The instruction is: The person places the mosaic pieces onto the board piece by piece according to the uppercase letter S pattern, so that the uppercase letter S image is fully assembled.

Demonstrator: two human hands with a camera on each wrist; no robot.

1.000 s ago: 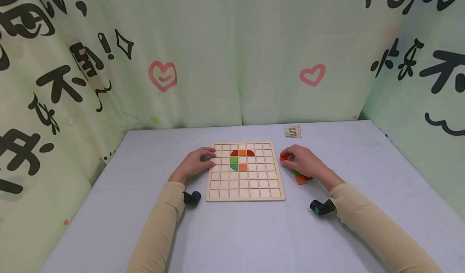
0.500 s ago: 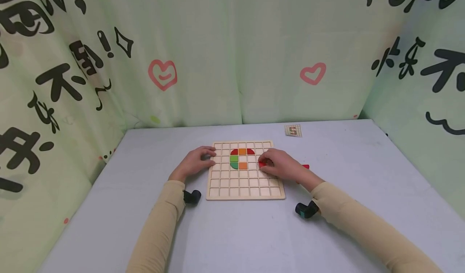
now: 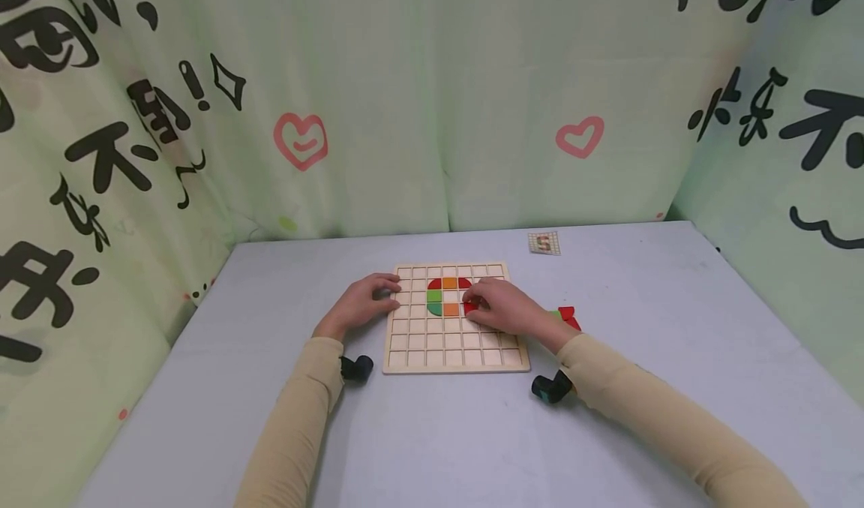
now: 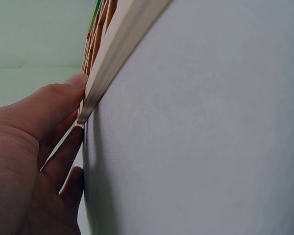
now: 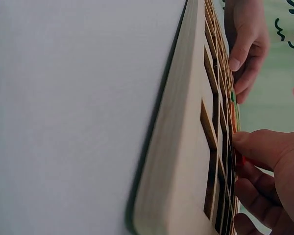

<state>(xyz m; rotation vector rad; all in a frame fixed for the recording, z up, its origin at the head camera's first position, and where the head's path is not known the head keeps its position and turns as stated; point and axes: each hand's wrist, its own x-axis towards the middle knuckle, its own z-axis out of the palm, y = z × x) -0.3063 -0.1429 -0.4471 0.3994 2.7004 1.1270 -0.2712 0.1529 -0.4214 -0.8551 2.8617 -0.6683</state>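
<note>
Wooden grid board (image 3: 456, 371): frame centre, flat on the white table (image 3: 432, 440).
Left hand (image 3: 361, 304): fingers loosely spread, thumb and fingertips touching the board's left edge.
Right hand (image 3: 505, 307): thumb and fingers pinching a red tile (image 3: 469, 308), just right of the lower orange tile (image 3: 450, 310).
Loose tiles (image 3: 568, 314): red and green, right of centre, beside the right wrist.

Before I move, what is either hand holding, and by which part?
The right hand pinches a red piece at the wooden board; exactly which edges are gripped is hidden. The left hand touches the wooden board's left edge, not plainly gripping it.
</note>
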